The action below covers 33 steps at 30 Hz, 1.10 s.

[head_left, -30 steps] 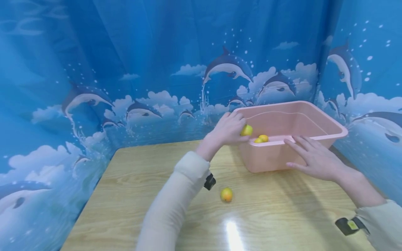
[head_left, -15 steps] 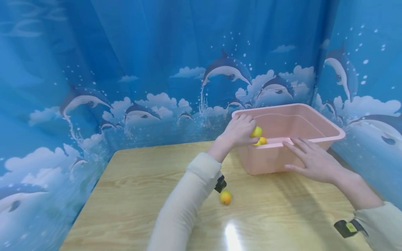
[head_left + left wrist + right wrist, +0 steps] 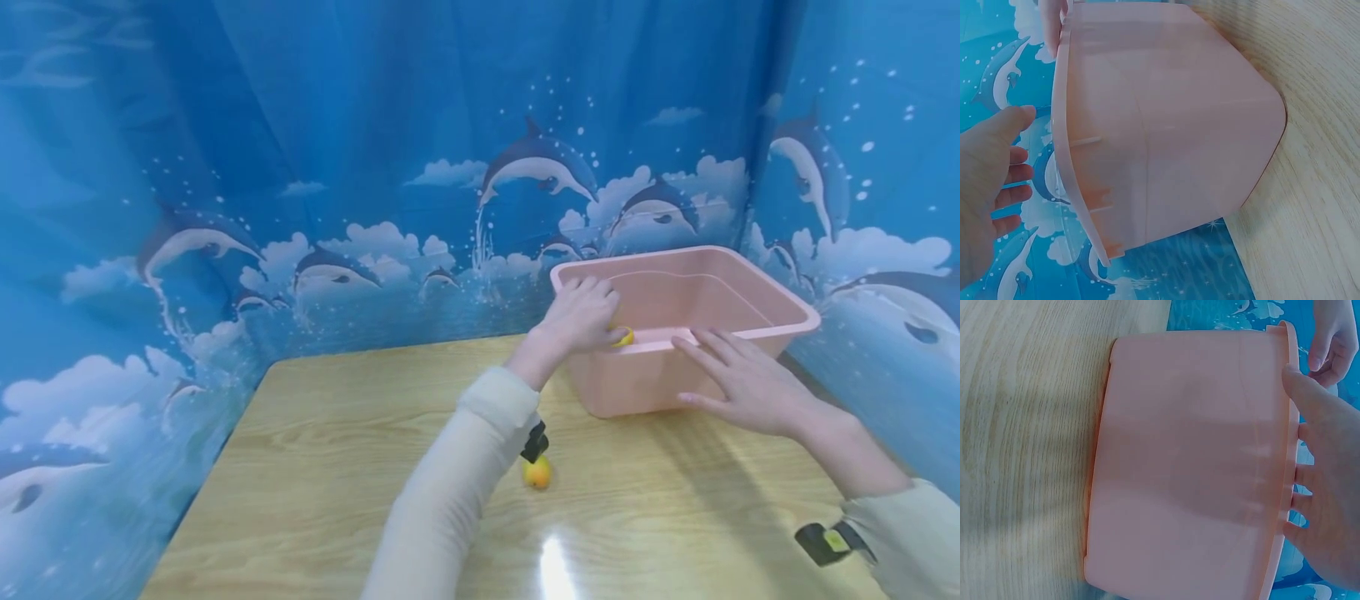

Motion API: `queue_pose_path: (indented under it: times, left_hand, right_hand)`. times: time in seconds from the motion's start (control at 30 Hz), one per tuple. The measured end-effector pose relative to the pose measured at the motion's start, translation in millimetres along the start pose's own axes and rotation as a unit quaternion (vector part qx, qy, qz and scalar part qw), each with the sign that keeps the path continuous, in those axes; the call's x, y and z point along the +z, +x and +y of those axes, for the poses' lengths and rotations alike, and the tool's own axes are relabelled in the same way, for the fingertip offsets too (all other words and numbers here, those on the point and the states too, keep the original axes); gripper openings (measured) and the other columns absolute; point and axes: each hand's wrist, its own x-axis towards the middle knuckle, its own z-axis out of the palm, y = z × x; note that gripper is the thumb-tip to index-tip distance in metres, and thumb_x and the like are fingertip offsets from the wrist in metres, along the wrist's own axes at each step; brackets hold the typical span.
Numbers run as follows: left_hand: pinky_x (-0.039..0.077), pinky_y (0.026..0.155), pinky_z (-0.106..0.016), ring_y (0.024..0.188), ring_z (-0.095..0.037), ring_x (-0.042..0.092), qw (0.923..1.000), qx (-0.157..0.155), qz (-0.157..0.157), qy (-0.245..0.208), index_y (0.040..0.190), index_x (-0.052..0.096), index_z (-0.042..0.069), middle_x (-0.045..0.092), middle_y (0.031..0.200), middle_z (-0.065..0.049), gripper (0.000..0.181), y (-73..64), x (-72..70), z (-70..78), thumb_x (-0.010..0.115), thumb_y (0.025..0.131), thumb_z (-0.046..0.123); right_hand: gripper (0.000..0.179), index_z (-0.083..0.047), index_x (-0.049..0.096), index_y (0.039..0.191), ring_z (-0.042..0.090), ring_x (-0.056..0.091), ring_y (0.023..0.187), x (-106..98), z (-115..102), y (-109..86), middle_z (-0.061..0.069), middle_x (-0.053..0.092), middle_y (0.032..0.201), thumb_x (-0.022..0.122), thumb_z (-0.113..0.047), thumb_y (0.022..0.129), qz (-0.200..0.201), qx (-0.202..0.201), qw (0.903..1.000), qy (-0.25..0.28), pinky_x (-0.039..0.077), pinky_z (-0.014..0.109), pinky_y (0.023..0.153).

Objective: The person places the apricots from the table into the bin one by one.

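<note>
A pink plastic bin (image 3: 645, 383) stands on the table at the right in the head view. My left hand (image 3: 581, 317) is over its left end; in the left wrist view that hand (image 3: 991, 181) has loosely bent fingers and a gap from the thumb, with no fruit visible between them. Inside the bin a small yellow fruit (image 3: 624, 337) shows partly beside the thumb; the rest is hidden by the hand. My right hand (image 3: 750, 387) rests on the near rim with its fingers spread. Another yellow-orange fruit (image 3: 537, 473) lies on the table near my left wrist.
The wooden table (image 3: 337, 450) reaches back to a blue curtain (image 3: 375, 150) printed with dolphins, which also runs along the sides. Black wrist cameras (image 3: 825, 543) are strapped over both sleeves.
My left hand has moved right and further over the bin. The yellow-green fruit it held has gone down from sight and appears let go. My right hand has stayed at the rim.
</note>
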Motion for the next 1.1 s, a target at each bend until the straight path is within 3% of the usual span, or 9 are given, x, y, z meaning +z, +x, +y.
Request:
queue_pose_path:
  times: [0.2, 0.4, 0.53, 0.77, 1.1]
  left_hand:
    - [0.030, 0.099, -0.033, 0.111, -0.015, 0.044, 0.9996, 0.003, 0.029, -0.006, 0.118, 0.056, 0.016, 0.054, 0.118, 0.002, 0.044, -12.3, -0.9, -7.4, 0.051, 0.090, 0.050]
    - [0.036, 0.089, -0.030, 0.100, -0.014, 0.048, 0.9980, 0.015, 0.059, 0.019, 0.107, 0.060, 0.016, 0.057, 0.106, 0.003, 0.037, -36.5, 1.7, -17.1, 0.049, 0.091, 0.047]
    - [0.037, 0.088, -0.030, 0.100, -0.015, 0.050, 0.9969, 0.023, 0.072, 0.023, 0.106, 0.062, 0.016, 0.059, 0.105, 0.003, 0.035, -53.7, 8.9, -23.8, 0.048, 0.092, 0.046]
    - [0.039, 0.089, -0.033, 0.099, -0.018, 0.052, 0.9950, 0.052, 0.083, 0.018, 0.104, 0.064, 0.012, 0.061, 0.103, -0.001, 0.036, -85.5, 29.6, -32.3, 0.052, 0.090, 0.044]
    - [0.041, 0.090, -0.036, 0.099, -0.019, 0.054, 0.9908, 0.095, 0.064, 0.071, 0.106, 0.060, 0.014, 0.060, 0.101, 0.000, 0.042, -124.1, 67.3, -29.5, 0.049, 0.090, 0.051]
  right_hand:
    - [0.082, -0.015, 0.020, 0.148, 0.048, 0.025, 0.128, -1, -1, 1.1, 0.028, 0.024, 0.144, 0.059, -0.049, 0.086, -0.005, 0.003, 1.0000, -0.003, 0.024, 0.063, 0.097]
    - [0.082, -0.015, 0.019, 0.148, 0.048, 0.025, 0.128, -1, 0, 1.2, 0.028, 0.024, 0.144, 0.060, -0.048, 0.085, 0.006, -0.003, 0.9999, -0.008, 0.024, 0.062, 0.097]
    - [0.083, -0.014, 0.020, 0.148, 0.048, 0.024, 0.128, -2, -1, 1.3, 0.028, 0.024, 0.145, 0.060, -0.049, 0.085, 0.003, 0.008, 0.9999, -0.006, 0.024, 0.062, 0.098]
    - [0.082, -0.014, 0.019, 0.148, 0.048, 0.024, 0.128, -1, -2, 1.0, 0.029, 0.024, 0.144, 0.058, -0.050, 0.086, 0.007, 0.005, 0.9999, -0.006, 0.023, 0.063, 0.097]
    - [0.082, -0.016, 0.018, 0.149, 0.047, 0.023, 0.129, -1, -3, 0.6, 0.027, 0.023, 0.145, 0.059, -0.049, 0.085, 0.007, 0.009, 0.9999, -0.001, 0.022, 0.062, 0.099]
